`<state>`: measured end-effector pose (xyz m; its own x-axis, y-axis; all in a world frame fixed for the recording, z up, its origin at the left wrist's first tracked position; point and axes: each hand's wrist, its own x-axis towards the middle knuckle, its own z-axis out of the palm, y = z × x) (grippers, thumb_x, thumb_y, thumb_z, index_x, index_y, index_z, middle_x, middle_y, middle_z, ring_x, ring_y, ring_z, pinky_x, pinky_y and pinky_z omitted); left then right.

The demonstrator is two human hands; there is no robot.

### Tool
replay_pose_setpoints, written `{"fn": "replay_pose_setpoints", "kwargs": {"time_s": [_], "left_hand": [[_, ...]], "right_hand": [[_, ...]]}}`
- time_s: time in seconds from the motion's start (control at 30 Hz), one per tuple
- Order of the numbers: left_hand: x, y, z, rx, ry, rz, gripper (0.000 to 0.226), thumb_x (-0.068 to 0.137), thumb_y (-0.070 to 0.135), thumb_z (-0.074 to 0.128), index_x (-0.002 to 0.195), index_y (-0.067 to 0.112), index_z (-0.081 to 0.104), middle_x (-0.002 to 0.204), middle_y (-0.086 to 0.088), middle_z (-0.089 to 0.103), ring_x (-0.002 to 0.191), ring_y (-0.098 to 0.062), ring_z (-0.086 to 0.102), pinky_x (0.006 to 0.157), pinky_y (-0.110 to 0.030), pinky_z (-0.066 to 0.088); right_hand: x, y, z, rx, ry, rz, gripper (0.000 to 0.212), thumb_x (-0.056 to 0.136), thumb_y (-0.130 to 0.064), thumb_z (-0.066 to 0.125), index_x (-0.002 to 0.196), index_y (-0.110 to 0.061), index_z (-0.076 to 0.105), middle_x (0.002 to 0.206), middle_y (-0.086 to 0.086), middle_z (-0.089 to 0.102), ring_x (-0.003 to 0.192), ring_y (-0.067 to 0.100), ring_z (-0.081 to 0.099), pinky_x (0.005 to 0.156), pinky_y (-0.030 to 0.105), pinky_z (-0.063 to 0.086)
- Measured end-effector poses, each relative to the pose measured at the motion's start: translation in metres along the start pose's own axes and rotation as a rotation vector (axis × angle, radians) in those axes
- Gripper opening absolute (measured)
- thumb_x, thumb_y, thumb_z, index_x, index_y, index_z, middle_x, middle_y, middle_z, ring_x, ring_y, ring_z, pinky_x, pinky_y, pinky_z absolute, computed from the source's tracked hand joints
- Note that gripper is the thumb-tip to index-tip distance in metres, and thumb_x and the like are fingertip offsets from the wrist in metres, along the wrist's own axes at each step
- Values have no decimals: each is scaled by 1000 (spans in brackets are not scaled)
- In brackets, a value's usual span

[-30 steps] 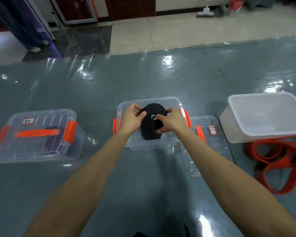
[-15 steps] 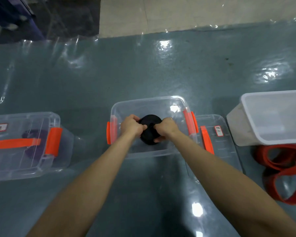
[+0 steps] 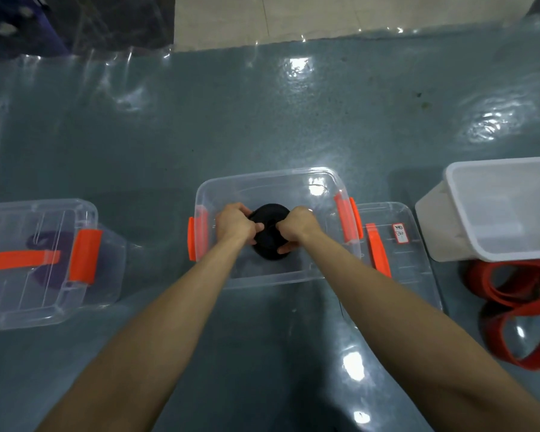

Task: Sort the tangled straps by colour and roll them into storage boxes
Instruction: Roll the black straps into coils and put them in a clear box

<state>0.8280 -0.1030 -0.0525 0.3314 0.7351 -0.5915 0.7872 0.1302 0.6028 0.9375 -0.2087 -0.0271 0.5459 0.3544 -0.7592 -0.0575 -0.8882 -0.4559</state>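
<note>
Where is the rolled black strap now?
The black strap roll sits at centre of the head view, gripped by the left hand and right hand inside the open clear box, beside the loose lid.

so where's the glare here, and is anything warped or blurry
Head view: white glare patches on the glossy floor sheet and the open box; wide-angle lens bows the frame edges; the black strap roll reads as a dark, detail-poor mass; no obvious motion blur.

Left box (image 3: pixel 85 210) cut off by left edge, white bin (image 3: pixel 437 226) by right. I can't read the lid label (image 3: pixel 399 233), too small.
</note>
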Motion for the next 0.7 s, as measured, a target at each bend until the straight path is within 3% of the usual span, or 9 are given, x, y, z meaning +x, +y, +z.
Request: {"fn": "replay_pose_setpoints", "kwargs": {"time_s": [0.2, 0.27, 0.33, 0.37, 0.43, 0.5, 0.57, 0.63, 0.7], "left_hand": [[-9, 4, -2, -18, -9, 3, 50, 82, -1, 92, 124, 9, 67, 116, -16, 74, 96, -36, 77, 67, -47, 69], [-14, 7, -4, 27, -10, 22, 45, 84, 4, 91, 121, 5, 66, 120, -18, 75, 93, -33, 77, 61, -40, 67], [-22, 10, -8, 82, -5, 13, 56, 88, 13, 90, 134, -1, 62, 128, -17, 71, 101, -36, 76, 56, -35, 62], [-25, 12, -11, 110, -10, 11, 61, 90, 18, 88, 139, -2, 57, 130, -18, 67, 109, -38, 74, 62, -39, 63], [-35, 13, -18, 159, -4, 48, 47, 94, 23, 83, 128, 0, 61, 123, -15, 67, 117, -40, 70, 87, -47, 64], [-56, 16, -24, 300, 68, 194, 39, 100, 28, 76, 128, 5, 64, 126, -14, 70, 125, -39, 67, 103, -48, 57], [-86, 17, -21, 407, 174, 439, 42, 105, 34, 67, 138, 8, 63, 134, -13, 68, 125, -35, 65, 104, -49, 53], [-121, 14, -9, 468, 237, 688, 42, 109, 43, 56, 137, 12, 63, 133, -10, 66, 117, -33, 66, 95, -50, 56], [-150, 5, 10, 612, 230, 855, 53, 109, 52, 45, 142, 13, 61, 133, -11, 64, 112, -35, 66, 89, -50, 58]], "right_hand": [[-15, -5, -5, -146, -16, -55, 20, 105, -14, 58, 115, 4, 59, 79, 19, 71, 83, 42, 80, 81, 53, 67], [-30, -8, -12, -286, 7, -126, 25, 106, -21, 57, 114, 2, 64, 88, 20, 75, 91, 41, 80, 85, 49, 66], [-46, -6, -21, -366, 69, -205, 33, 105, -29, 61, 117, 1, 67, 108, 22, 76, 100, 40, 77, 92, 48, 64], [-55, -2, -26, -346, 123, -252, 36, 103, -32, 64, 118, 0, 68, 112, 21, 76, 102, 39, 76, 93, 47, 63], [-80, 16, -37, -184, 310, -393, 35, 100, -36, 67, 120, -8, 73, 112, 13, 79, 104, 31, 75, 94, 42, 60], [-106, 50, -47, 69, 576, -522, 23, 99, -35, 64, 108, -19, 78, 96, 0, 80, 89, 19, 74, 84, 34, 57], [-121, 98, -56, 222, 779, -505, 19, 100, -33, 60, 94, -22, 75, 81, -7, 75, 73, 14, 68, 71, 32, 50], [-115, 147, -62, 190, 820, -371, 15, 101, -26, 62, 100, -17, 73, 92, 2, 75, 84, 25, 70, 77, 37, 51], [-98, 185, -63, 57, 750, -210, 23, 101, -19, 64, 119, -5, 68, 119, 18, 68, 104, 42, 67, 91, 47, 51]]}}
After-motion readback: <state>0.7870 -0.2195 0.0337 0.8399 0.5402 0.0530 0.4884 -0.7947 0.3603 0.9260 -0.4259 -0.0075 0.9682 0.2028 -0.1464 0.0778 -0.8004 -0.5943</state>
